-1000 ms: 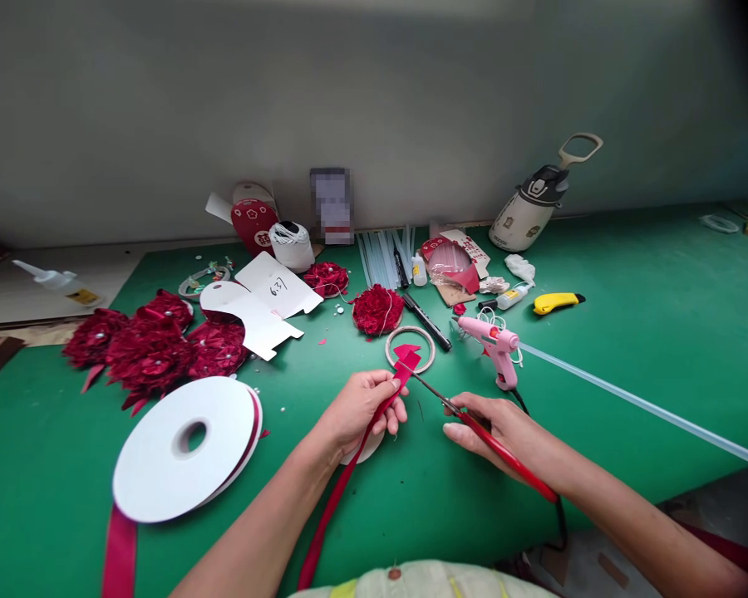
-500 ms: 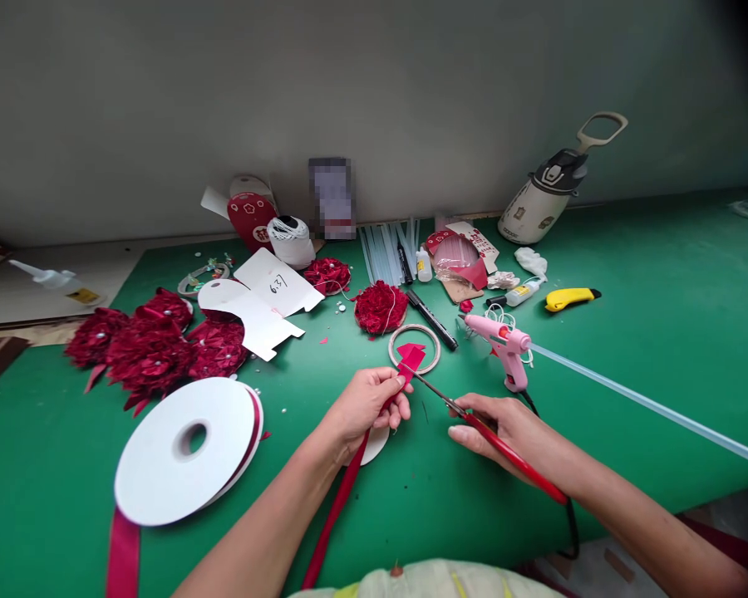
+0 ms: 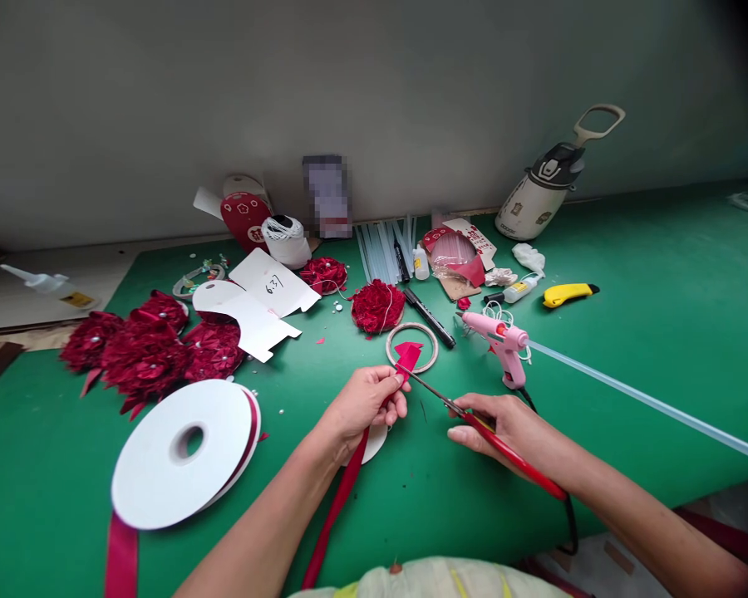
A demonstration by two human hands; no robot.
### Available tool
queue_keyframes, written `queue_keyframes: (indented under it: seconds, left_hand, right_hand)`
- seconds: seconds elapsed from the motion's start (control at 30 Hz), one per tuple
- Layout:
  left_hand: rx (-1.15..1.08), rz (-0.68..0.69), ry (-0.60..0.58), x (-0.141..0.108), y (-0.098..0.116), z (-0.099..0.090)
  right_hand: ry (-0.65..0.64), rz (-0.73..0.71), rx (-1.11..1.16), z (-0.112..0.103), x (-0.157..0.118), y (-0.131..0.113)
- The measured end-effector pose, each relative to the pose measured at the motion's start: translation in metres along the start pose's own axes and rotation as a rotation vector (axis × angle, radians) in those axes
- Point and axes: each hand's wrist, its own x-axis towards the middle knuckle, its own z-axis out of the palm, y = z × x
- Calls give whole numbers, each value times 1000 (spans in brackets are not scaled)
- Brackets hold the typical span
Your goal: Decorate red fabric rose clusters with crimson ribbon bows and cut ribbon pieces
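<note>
My left hand (image 3: 369, 401) pinches a dark red ribbon (image 3: 338, 507) near its end, and the rest trails down toward my lap. Above the fingertips the ribbon end stands up in a folded, pointed shape. My right hand (image 3: 504, 428) is wrapped round the red handles of a pair of scissors (image 3: 517, 461). Their blades reach left and meet the ribbon just above my left fingertips. Behind the ribbon end lies a roll of tape (image 3: 435, 353). A pale round disc (image 3: 375, 445) is partly hidden under my left hand.
A white ribbon spool (image 3: 143, 465) stands at the left, near several red ribbon flowers (image 3: 143, 357). To the right are a pink glue gun (image 3: 499, 334) with a long glue stick, a yellow cutter (image 3: 567, 295) and a bottle (image 3: 539, 195). A black marker (image 3: 430, 317) lies behind the tape.
The view has shifted very slightly. My hands, the ribbon and the scissors keep nearly the same positions, with the blades still at the ribbon.
</note>
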Motion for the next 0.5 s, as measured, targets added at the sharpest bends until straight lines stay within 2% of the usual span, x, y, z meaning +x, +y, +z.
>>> queue_keyframes:
  seconds: [0.33, 0.5]
  left_hand:
    - [41, 34, 40, 2, 1, 2]
    - [30, 32, 37, -5, 4, -3]
  right_hand:
    - [133, 7, -11, 4, 4, 8]
    - [171, 18, 0, 2, 5, 14]
